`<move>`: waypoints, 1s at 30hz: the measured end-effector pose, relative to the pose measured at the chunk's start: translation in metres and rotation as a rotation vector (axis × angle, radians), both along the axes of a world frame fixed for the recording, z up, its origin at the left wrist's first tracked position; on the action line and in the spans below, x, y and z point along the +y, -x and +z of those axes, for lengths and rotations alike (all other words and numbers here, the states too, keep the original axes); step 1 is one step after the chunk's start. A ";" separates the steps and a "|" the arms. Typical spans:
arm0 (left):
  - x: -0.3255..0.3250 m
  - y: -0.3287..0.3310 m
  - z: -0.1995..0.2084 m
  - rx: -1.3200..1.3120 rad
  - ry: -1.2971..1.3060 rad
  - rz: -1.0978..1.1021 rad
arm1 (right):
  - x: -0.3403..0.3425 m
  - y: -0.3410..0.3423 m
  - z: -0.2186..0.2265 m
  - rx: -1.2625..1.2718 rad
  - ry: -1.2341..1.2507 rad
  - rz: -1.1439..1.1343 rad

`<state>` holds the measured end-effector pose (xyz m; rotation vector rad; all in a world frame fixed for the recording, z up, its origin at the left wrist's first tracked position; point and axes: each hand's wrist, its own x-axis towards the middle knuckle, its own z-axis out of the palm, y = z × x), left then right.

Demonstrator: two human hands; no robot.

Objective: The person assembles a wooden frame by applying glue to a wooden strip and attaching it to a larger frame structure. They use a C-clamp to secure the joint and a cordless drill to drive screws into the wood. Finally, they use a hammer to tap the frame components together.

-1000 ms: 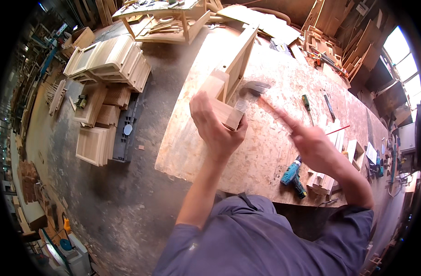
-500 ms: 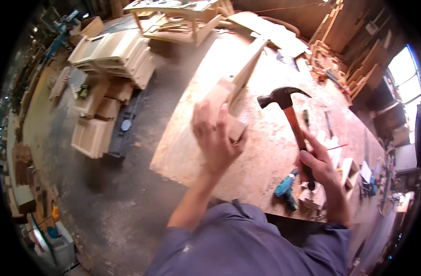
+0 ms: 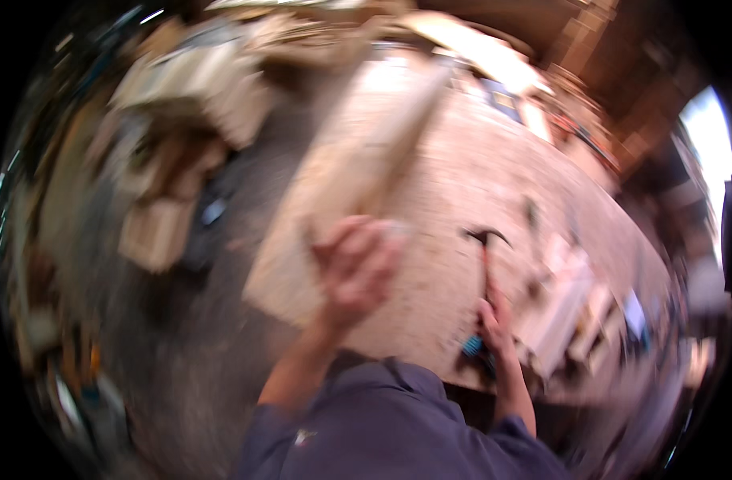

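Note:
My right hand (image 3: 496,318) is wrapped round the handle of a claw hammer (image 3: 486,234), its dark head low over the workbench (image 3: 454,172). The cordless drill (image 3: 472,346), teal and black, lies partly hidden behind that hand. A long pale wooden piece (image 3: 390,144) stretches away from me along the bench's left side. At its near end is my left hand (image 3: 354,264), its fingers bent but smeared by motion. Whether they grip the wood cannot be made out.
Pale wooden blocks (image 3: 554,312) lie on the bench right of the hammer. On the floor to the left are stacked wooden drawers or frames (image 3: 186,88) and an open wooden box (image 3: 154,236). More boards (image 3: 478,52) sit at the bench's far end.
My right hand and the hammer have come down and to the left. My left hand has moved slightly down and left, its fingers more curled. The view is now blurred.

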<state>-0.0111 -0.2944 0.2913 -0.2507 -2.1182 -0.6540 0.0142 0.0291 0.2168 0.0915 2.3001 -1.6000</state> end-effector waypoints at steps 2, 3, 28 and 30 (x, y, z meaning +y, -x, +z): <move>-0.001 -0.002 0.000 0.013 -0.024 0.003 | -0.012 0.008 -0.033 0.116 -0.632 0.139; 0.004 0.002 -0.001 0.083 -0.075 0.013 | -0.016 0.009 -0.048 0.098 -0.521 0.171; -0.030 -0.049 -0.024 -0.390 -0.504 0.038 | -0.229 0.108 -0.067 0.216 0.218 0.375; -0.034 -0.069 -0.047 -0.136 -0.462 -0.006 | -0.213 0.105 -0.070 0.154 0.320 0.211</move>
